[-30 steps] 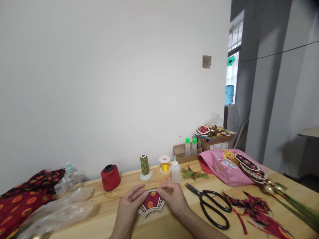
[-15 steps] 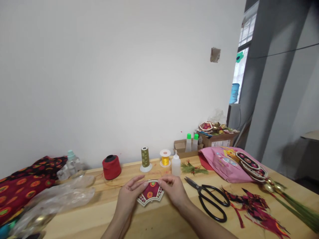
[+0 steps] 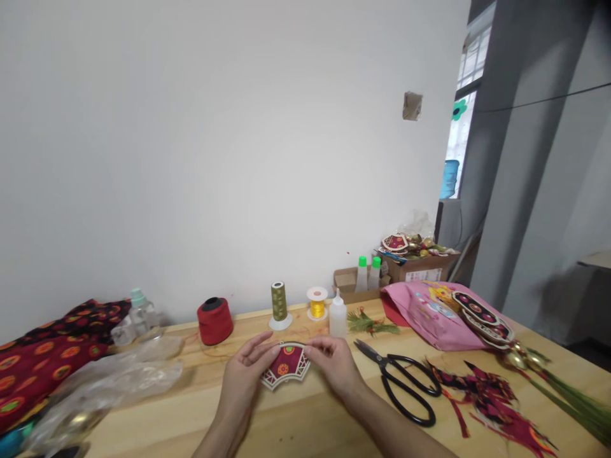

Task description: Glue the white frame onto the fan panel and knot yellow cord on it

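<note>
Between my two hands is a fan-shaped ornament with a pale cut-out frame and dark red flowered fabric. My left hand pinches its left upper edge, thumb in front and the other fingers behind. At the right upper corner, my right hand grips it between thumb and fingers. The ornament is tilted toward me above the wooden table. Behind my right hand stands a white squeeze bottle. Black-handled scissors lie to the right of that hand, blades slightly apart.
A red thread cone, green thread spool and yellow spool line the wall. Fabric scraps and a pink bag lie right. Flowered cloth and clear plastic lie left. A box of ornaments stands behind.
The ornament has shifted slightly left and up, with its angle a little changed. Both hands still hold it at its upper edges.
</note>
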A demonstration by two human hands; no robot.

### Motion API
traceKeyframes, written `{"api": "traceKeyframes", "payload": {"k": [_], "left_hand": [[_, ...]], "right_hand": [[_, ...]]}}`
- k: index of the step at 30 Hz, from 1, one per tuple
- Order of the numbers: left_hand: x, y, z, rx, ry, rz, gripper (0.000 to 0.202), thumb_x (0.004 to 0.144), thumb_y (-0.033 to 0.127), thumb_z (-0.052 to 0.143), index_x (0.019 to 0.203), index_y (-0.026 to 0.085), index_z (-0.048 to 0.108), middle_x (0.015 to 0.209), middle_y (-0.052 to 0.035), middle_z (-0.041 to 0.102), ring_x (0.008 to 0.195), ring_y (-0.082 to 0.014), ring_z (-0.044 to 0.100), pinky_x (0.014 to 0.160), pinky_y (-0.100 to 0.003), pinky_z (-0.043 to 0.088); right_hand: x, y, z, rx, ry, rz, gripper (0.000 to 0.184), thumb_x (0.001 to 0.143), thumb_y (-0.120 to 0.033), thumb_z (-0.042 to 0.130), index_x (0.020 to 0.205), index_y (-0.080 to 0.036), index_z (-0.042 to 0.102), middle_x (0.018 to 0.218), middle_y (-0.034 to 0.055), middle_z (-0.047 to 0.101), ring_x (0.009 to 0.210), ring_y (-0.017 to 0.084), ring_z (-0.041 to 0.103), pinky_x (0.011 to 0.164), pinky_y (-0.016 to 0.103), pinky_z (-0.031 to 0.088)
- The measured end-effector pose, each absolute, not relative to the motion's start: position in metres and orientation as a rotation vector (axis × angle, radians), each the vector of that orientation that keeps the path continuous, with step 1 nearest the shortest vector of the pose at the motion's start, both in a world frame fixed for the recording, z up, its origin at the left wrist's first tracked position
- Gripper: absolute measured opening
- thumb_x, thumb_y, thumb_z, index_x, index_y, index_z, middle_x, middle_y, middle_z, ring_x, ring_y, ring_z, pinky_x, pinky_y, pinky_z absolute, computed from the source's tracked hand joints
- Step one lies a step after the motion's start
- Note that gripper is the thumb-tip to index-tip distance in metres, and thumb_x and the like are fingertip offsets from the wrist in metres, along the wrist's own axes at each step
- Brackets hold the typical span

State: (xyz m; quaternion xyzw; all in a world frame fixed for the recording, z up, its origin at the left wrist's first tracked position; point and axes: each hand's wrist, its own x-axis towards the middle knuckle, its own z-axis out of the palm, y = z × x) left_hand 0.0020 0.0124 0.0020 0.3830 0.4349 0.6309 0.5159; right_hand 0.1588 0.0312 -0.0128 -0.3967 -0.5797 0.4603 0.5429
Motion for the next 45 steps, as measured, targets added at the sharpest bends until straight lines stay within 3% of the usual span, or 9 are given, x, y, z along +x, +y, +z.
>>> {"api": "traceKeyframes", "payload": {"k": [6,11,15,25,31,36,41,45], "left_hand": [[0.003,0.013,0.001,0.915,1.029,1.514,0.053,0.055,0.019,0.069,0.103,0.014,0.048,0.076,-0.0044,0.067,0.065,-0.0145,0.062,0.06,-0.025,0.05],[0.007,0.012,-0.002,0.98,1.053,1.52,0.053,0.055,0.021,0.069,0.103,0.014,0.048,0.071,-0.0037,0.067,0.063,-0.0155,0.062,0.058,-0.025,0.049],[0.013,0.008,0.002,1.083,1.109,1.533,0.05,0.055,0.023,0.068,0.1,0.014,0.049,0.069,-0.0024,0.066,0.067,-0.0147,0.061,0.062,-0.023,0.048],[0.014,0.005,0.009,1.245,1.257,1.572,0.044,0.058,0.026,0.064,0.098,0.016,0.049,0.071,-0.0025,0.065,0.073,-0.0155,0.061,0.07,-0.025,0.048],[0.014,0.003,0.011,1.289,1.282,1.586,0.046,0.059,0.028,0.064,0.1,0.016,0.048,0.073,-0.003,0.065,0.076,-0.0165,0.061,0.074,-0.028,0.047],[0.012,0.001,0.012,1.256,1.299,1.654,0.047,0.059,0.03,0.063,0.102,0.016,0.048,0.075,-0.0038,0.065,0.075,-0.0177,0.061,0.071,-0.029,0.048],[0.013,0.0,0.013,1.289,1.323,1.674,0.046,0.059,0.03,0.064,0.1,0.017,0.05,0.075,-0.0035,0.065,0.078,-0.0186,0.06,0.074,-0.03,0.047],[0.012,0.0,0.012,1.384,1.384,1.715,0.044,0.058,0.031,0.065,0.098,0.019,0.051,0.078,-0.0036,0.066,0.083,-0.0197,0.059,0.08,-0.032,0.044]], "right_hand": [[0.161,0.028,-0.011,-0.952,-1.504,0.903,0.019,0.067,-0.029,0.056,0.075,-0.014,0.065,0.076,0.0055,0.063,0.073,0.018,0.055,0.068,0.03,0.042],[0.161,0.013,0.001,-0.932,-1.778,0.32,0.036,0.064,-0.023,0.058,0.1,-0.022,0.054,0.101,0.0044,0.054,0.095,0.019,0.045,0.084,0.035,0.034],[0.158,0.004,0.008,-0.975,-1.902,0.053,0.03,0.067,-0.029,0.056,0.097,-0.023,0.055,0.107,0.0052,0.049,0.099,0.021,0.039,0.085,0.037,0.031],[0.162,0.003,0.016,-1.01,-2.019,-0.219,0.027,0.072,-0.039,0.049,0.092,-0.023,0.056,0.112,0.0075,0.045,0.104,0.025,0.033,0.086,0.041,0.027],[0.162,0.002,0.015,-0.997,-2.054,-0.223,0.035,0.072,-0.043,0.047,0.103,-0.025,0.051,0.118,0.0065,0.04,0.106,0.025,0.032,0.086,0.04,0.027],[0.173,0.012,0.015,-1.089,-1.877,-0.273,0.023,0.074,-0.037,0.047,0.089,-0.02,0.055,0.104,0.0082,0.049,0.097,0.023,0.039,0.081,0.039,0.03],[0.183,0.021,0.01,-1.081,-1.674,-0.124,0.016,0.074,-0.032,0.05,0.074,-0.017,0.053,0.074,0.0039,0.056,0.072,0.017,0.047,0.066,0.029,0.035],[0.185,0.026,0.001,-1.043,-1.573,0.021,0.027,0.074,-0.034,0.052,0.053,-0.018,0.05,0.051,-0.0013,0.051,0.052,0.012,0.045,0.054,0.024,0.034]]}}
